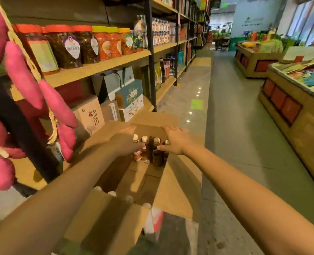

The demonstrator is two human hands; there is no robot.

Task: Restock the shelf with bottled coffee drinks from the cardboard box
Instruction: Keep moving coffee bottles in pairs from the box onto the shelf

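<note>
An open cardboard box (178, 183) stands on the floor in front of me, beside the shelf (97, 68). Several brown bottled coffee drinks (145, 150) with white caps stand upright at its far end. My left hand (124, 142) is blurred and reaches in from the left, its thumb at the leftmost bottle. My right hand (174, 140) hovers palm down over the right-hand bottles, fingers spread and thumb against one bottle. Neither hand has lifted a bottle. More white-capped bottles (148, 216) stand at the box's near end, partly hidden by a flap.
The shelf on the left holds jars (67, 46) on a middle board and gift boxes (130, 100) lower down. Pink sweet-potato decorations (21, 74) hang close at the left. The aisle floor (235, 126) runs ahead, with wooden produce stands (290, 107) on the right.
</note>
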